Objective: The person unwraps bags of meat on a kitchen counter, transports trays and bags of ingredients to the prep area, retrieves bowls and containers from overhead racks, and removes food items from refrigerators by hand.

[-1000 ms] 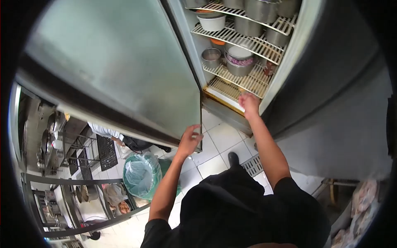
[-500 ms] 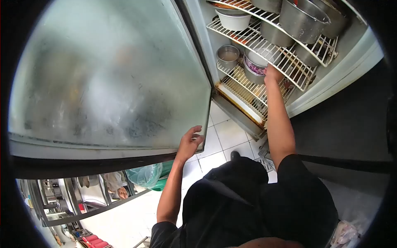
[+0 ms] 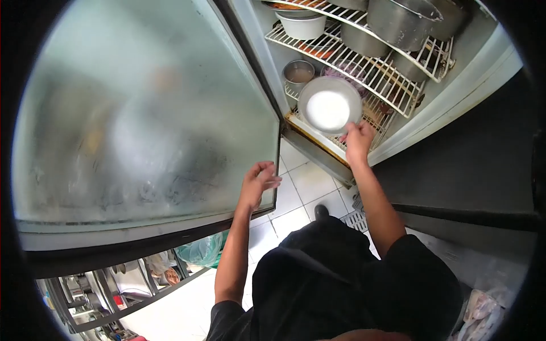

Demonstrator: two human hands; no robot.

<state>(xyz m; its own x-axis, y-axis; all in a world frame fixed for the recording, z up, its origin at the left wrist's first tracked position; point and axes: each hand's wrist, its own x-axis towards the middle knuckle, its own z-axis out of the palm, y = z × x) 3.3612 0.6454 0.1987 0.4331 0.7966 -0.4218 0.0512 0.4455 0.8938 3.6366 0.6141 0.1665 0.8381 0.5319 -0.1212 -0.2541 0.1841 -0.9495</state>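
Observation:
My right hand (image 3: pixel 358 141) is closed on the rim of a round bowl (image 3: pixel 310 122) at the front of the fridge's lower shelf area. Something smooth and bright white fills its middle; I cannot tell what it is. Behind the bowl, partly hidden by a wire shelf, lies chopped purple onion (image 3: pixel 346 73). To its left stands a small metal pot (image 3: pixel 298 73) with cloudy liquid. My left hand (image 3: pixel 259 183) is open, its fingers apart beside the free edge of the frosted glass door (image 3: pixel 170 125). It holds nothing.
Wire shelves (image 3: pixel 392 94) carry several metal pots (image 3: pixel 398 25) and a white tub (image 3: pixel 301 25). The fridge's raised sill (image 3: pixel 315 146) crosses in front. White floor tiles (image 3: pixel 310 184) and a drain grate (image 3: pixel 355 220) lie below. A green plastic bag (image 3: pixel 202 250) is under the door's lower edge.
My right hand has drawn the bowl out from under the wire shelf, toward me and off the onion container. My left hand stays near the door's edge, which has swung slightly.

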